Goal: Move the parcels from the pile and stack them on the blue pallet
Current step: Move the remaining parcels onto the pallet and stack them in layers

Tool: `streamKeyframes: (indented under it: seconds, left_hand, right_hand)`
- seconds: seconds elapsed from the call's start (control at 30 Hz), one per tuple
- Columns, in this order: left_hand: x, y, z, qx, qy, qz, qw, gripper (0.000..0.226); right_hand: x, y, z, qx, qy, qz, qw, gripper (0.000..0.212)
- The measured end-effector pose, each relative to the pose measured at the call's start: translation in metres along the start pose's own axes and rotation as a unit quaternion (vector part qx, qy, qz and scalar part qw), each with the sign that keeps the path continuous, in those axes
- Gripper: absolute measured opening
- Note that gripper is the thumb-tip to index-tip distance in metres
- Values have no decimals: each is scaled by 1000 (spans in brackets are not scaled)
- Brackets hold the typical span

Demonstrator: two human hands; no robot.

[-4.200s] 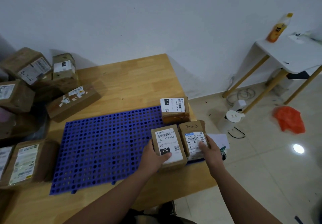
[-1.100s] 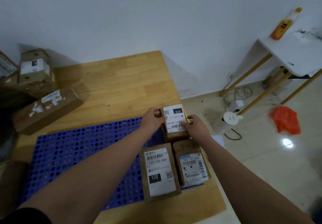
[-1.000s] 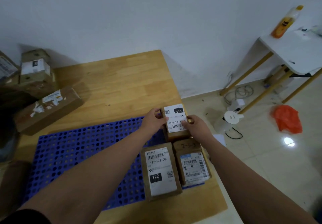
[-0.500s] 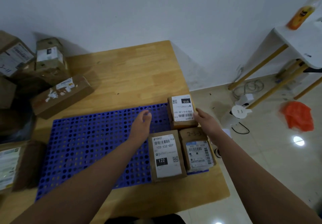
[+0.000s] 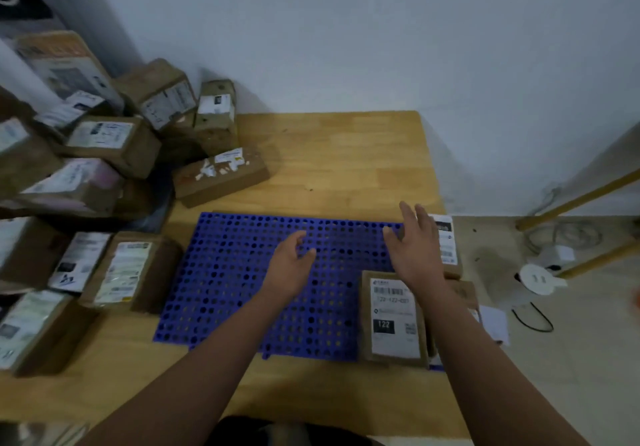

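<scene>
The blue perforated pallet lies flat on the wooden table. Three brown parcels sit along its right end: the "122" parcel at the front, a labelled parcel at the back, and a third one mostly hidden behind my right arm. My left hand hovers over the pallet's middle, empty, fingers curled loosely apart. My right hand hovers beside the back parcel, empty with fingers spread. The pile of brown parcels fills the table's left side.
A long flat parcel lies just behind the pallet's far left corner. Two parcels stand against the pallet's left edge. On the floor to the right are a white round device, cables and yellow table legs.
Both hands have let go of the back parcel and drawn leftward over the pallet. My view has swung left, bringing the pile into sight.
</scene>
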State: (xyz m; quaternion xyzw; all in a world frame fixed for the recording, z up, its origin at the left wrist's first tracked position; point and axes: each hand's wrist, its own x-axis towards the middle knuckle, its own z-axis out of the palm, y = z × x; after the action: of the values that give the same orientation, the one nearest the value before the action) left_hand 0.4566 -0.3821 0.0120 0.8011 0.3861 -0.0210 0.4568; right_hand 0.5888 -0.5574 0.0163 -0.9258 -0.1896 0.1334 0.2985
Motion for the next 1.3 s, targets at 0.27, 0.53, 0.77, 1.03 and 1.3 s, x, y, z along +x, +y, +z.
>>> streamKeyframes:
  seconds: [0.27,0.53,0.77,1.03,1.3]
  left_hand:
    - [-41,-61,-104,13,75,12,997,49]
    - [-62,-167,-213,-25,177,-6,984,38]
    - [-73,-279,-314,-2,271,-51,961,38]
    - [-55,-358,-411,-44,409,-94,906,40]
    - [13,-394,-493,-147,396,-164,892,78]
  right_hand:
    - [-24,-119,73,-6,-79,-93,992,59]
    - [-51,-235,180,-44,-187,-128,973,61]
    - [-87,-354,264,-15,-250,-168,953,57]
    - [-111,-448,340,50,-310,-135,940,60]
    - [-104,-493,402,201,-372,82,902,81]
